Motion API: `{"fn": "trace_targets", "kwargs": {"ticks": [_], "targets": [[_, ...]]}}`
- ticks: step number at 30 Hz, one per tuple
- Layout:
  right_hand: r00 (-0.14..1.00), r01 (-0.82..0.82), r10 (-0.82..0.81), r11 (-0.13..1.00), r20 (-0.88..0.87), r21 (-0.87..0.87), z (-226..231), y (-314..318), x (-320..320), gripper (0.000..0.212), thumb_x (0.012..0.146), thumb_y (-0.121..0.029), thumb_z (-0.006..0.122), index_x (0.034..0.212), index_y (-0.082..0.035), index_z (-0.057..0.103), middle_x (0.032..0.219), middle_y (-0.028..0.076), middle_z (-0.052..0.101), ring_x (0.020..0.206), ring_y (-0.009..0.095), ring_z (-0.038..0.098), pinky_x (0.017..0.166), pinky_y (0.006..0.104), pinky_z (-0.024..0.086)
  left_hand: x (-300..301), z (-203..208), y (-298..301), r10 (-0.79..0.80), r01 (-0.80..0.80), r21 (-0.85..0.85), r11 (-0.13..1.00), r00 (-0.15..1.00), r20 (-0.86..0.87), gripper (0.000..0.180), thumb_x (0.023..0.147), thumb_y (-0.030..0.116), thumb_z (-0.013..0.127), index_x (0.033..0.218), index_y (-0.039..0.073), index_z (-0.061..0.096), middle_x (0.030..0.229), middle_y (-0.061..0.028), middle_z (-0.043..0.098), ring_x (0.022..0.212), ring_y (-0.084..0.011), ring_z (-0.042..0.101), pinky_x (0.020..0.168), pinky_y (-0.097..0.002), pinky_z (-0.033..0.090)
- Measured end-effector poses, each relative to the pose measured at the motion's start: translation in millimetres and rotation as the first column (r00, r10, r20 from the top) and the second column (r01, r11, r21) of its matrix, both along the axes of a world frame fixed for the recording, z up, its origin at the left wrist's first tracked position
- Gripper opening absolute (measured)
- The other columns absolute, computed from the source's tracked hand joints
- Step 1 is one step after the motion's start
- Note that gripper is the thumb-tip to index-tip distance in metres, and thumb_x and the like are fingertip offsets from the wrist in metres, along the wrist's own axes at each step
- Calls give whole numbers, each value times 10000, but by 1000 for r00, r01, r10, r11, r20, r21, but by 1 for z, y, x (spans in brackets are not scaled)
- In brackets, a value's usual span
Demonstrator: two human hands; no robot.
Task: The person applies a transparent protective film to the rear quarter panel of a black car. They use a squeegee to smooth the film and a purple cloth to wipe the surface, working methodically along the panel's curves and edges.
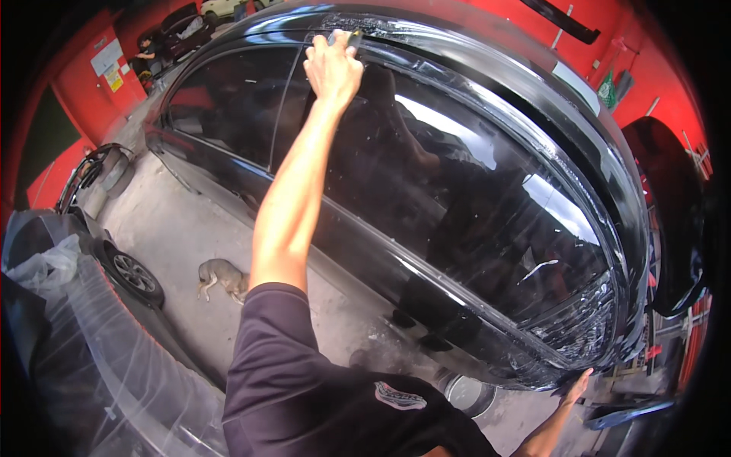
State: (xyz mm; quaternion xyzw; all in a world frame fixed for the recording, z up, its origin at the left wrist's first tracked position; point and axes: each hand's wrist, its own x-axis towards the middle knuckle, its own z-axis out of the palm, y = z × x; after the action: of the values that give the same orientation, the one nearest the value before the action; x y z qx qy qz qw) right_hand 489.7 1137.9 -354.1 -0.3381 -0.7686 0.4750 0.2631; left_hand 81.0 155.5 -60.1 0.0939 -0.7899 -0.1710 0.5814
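A black car [335,221] with dark side windows fills the middle and right. My left hand [333,70] is stretched up to the roof edge above the windows. Its fingers are closed around a small dark object [355,38] with a yellowish tip, mostly hidden by them. Shiny, wrinkled clear film or wet streaks show along the roof edge and at the window's lower right corner [579,316]. My right hand [580,387] is low at the right, against the car's bodywork near that corner. Its thumb side shows, but most of the fingers are hidden.
Another car draped in plastic sheeting [114,358] stands at the left. A dog [223,279] lies on the concrete floor between the two cars. A round bucket [470,396] stands below the black car. A person [146,53] is at the far left, near red walls.
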Motion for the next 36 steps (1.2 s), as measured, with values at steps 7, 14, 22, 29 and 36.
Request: {"fn": "trace_targets", "kwargs": {"ticks": [7,14,22,29,36], "targets": [[998,-46,47,998,33,-41,-11,4,4,945,1078,-758,517,1559,54,564,1519,126,628,1355,266,575,1194,394,417,27,-17,40,-208,203,-170,964,978,-11,479,924,114,801,1397,183,766,1215,-176,668,1089,-391,655,893,-506,536],[998,-24,32,992,60,-124,-17,22,8,934,1089,-754,496,1552,55,566,1516,132,620,1351,264,564,1195,400,412,36,-13,51,-117,122,-23,992,981,152,471,980,215,777,1448,171,737,1270,-201,641,1173,-408,627,975,-507,524],[998,-51,53,998,47,-46,-1,12,-2,935,1100,-743,480,1624,31,503,1633,127,542,1466,269,503,1258,404,350,9,6,-2,14,-24,94,995,995,97,409,1025,254,722,1427,186,749,1314,-213,642,1208,-422,639,989,-538,529],[998,-56,58,995,28,-88,14,-15,-5,916,1088,-760,491,1559,23,564,1518,118,614,1349,254,564,1171,390,424,29,-18,38,-274,269,-92,959,961,-46,455,915,141,806,1367,157,768,1189,-187,647,1093,-414,643,915,-575,533],[998,-23,22,999,53,25,25,6,19,940,1071,-780,508,1545,29,569,1464,96,631,1304,240,574,1137,377,444,-5,1,22,18,-31,113,993,993,115,490,998,231,743,1486,219,707,1268,-218,638,1179,-420,632,983,-561,512]]}}
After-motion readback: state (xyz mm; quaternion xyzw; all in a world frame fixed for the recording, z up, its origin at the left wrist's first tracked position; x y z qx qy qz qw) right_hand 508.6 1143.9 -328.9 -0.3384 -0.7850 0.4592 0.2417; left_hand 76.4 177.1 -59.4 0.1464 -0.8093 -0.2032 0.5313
